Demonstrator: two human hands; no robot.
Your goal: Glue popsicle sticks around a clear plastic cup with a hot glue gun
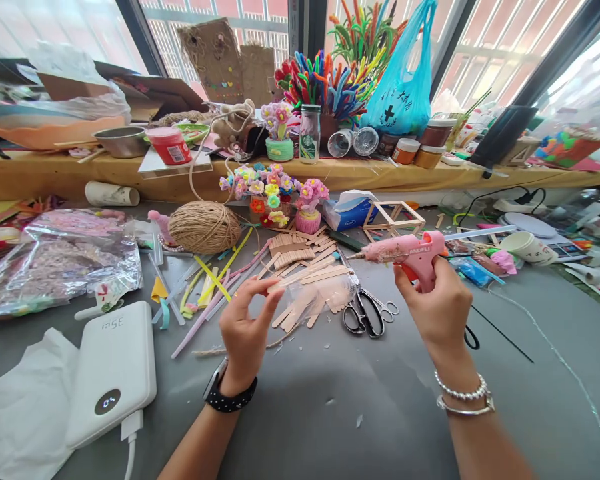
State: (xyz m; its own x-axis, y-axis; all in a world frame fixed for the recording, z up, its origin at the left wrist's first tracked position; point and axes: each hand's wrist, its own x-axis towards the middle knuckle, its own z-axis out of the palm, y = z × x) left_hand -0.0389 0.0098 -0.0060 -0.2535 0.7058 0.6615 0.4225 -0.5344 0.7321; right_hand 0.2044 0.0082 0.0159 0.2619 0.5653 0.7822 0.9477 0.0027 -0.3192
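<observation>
Head view: my right hand (pixel 437 307) has its grip clamped round the glue gun (pixel 410 252), held above the surface (pixel 330 400) so the tip touches nothing.
Gun axis: nearly level, nozzle pointing left.
Left hand (pixel 245 327): grip pinched on one end of a wooden stick (pixel 315 275), leaving the rest free for glue.
Stick axis: it runs rightward towards the nozzle.

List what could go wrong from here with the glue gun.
1. The glue gun in the right hand aims its nozzle toward the left hand, which pinches a wooden stick. Glue or the tip may burn fingers.
2. Its black cord trails across the table and could snag.
3. The scissors lie open between the hands, so a hand might catch the blades.
</observation>
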